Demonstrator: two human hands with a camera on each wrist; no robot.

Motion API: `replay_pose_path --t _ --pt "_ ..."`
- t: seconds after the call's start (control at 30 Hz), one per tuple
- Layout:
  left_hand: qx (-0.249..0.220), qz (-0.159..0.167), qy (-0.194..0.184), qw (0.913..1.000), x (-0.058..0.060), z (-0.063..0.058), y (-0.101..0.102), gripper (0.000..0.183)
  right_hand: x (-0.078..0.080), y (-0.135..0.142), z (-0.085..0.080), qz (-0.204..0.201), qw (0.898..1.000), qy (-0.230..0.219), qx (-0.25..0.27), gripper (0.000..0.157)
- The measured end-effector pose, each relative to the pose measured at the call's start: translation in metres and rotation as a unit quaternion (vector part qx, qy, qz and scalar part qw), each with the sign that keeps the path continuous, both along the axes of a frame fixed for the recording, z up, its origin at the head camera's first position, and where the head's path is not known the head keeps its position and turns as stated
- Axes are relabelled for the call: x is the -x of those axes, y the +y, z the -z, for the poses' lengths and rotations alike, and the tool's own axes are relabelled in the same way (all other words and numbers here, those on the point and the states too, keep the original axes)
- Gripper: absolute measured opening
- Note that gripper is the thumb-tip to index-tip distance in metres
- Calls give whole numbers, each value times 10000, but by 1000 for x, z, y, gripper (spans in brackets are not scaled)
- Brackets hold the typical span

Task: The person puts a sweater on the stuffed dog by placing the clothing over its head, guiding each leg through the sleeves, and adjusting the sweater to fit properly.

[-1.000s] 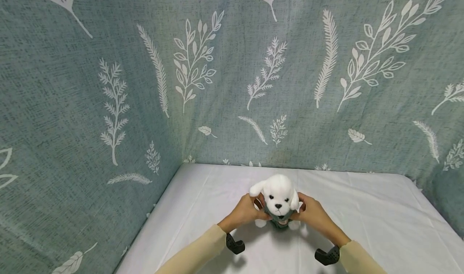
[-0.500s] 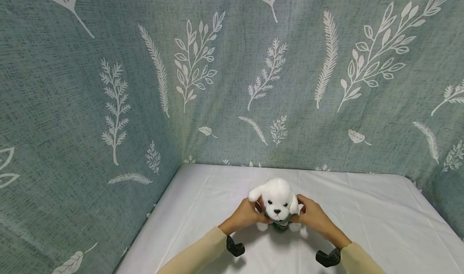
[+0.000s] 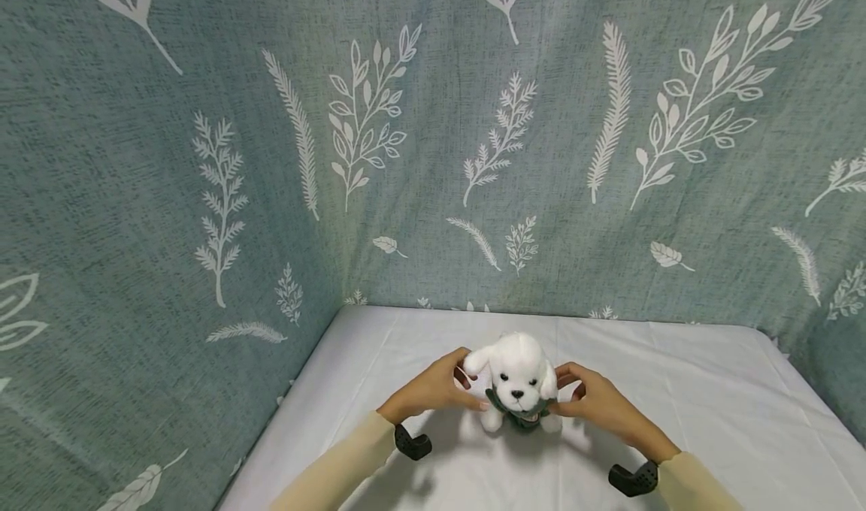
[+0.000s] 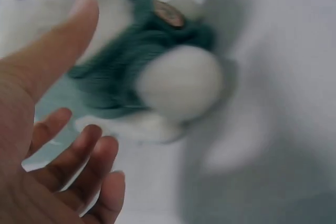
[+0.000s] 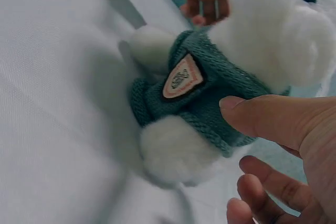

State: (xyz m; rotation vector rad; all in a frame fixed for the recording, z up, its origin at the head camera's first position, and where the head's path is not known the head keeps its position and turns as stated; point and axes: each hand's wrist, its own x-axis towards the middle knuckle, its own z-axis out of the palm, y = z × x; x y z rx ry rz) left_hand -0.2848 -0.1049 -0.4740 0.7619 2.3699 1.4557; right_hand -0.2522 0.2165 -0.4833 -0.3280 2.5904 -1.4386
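A white plush dog (image 3: 518, 364) in a knitted green sweater (image 5: 202, 85) sits upright on the white-covered table, facing the camera. The sweater's chest patch (image 5: 184, 77) shows in the right wrist view. Spread around the dog's side, the left hand (image 3: 436, 385) has its thumb (image 4: 58, 48) held apart from loosely bent fingers, a gap between them and the toy's body. On the opposite side, the right hand (image 3: 598, 404) has its thumb (image 5: 257, 116) overlapping the sweater, its other fingers relaxed and spread below. Neither hand grips the dog.
White cloth (image 3: 676, 391) covers the table. Grey-green curtains (image 3: 433, 143) with white leaf prints hang behind and on both sides. A black device (image 3: 413, 443) is worn on the left wrist, and another (image 3: 634, 479) on the right.
The plush dog's head has tipped slightly down. The left hand has let go and moved out to the left; the right hand has loosened and shifted a little to the right.
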Motion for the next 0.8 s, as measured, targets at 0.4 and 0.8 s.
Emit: replay_pose_path --t 0.4,0.8 --pt "1219 -37 1612 9794 2 -61 12 61 -11 16 -6 -265 9996 -72 109 52" --pt "2721 17 2892 9178 -7 -87 66 75 -19 24 -5 -509 9986 -98 108 51"
